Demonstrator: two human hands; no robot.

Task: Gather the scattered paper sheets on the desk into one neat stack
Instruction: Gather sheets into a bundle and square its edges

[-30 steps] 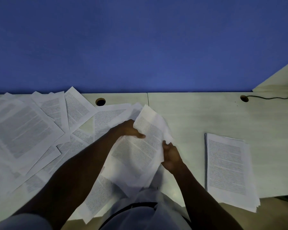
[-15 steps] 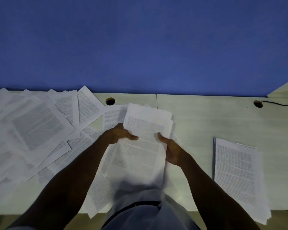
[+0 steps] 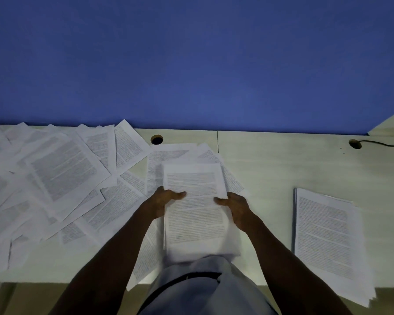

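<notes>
I hold a small bundle of printed sheets [image 3: 195, 208] above the desk's near middle. My left hand [image 3: 163, 202] grips its left edge and my right hand [image 3: 236, 209] grips its right edge, thumbs on top. The bundle's edges look roughly squared. Several loose printed sheets [image 3: 62, 176] lie scattered and overlapping across the left half of the pale desk [image 3: 282, 160]. A few more sheets [image 3: 231, 178] lie under and behind the bundle. A gathered stack [image 3: 328, 237] rests at the desk's right front, its near corner hanging over the edge.
A blue partition wall [image 3: 191, 64] rises behind the desk. Two round cable holes [image 3: 156, 139] [image 3: 355, 144] sit near the back edge, a dark cable running right from the second one. My light clothing shows at the bottom centre.
The crumpled, tilted sheets in my hands have been turned upright and squared into a bundle. Both hands have shifted to opposite side edges. My head view has drifted slightly left.
</notes>
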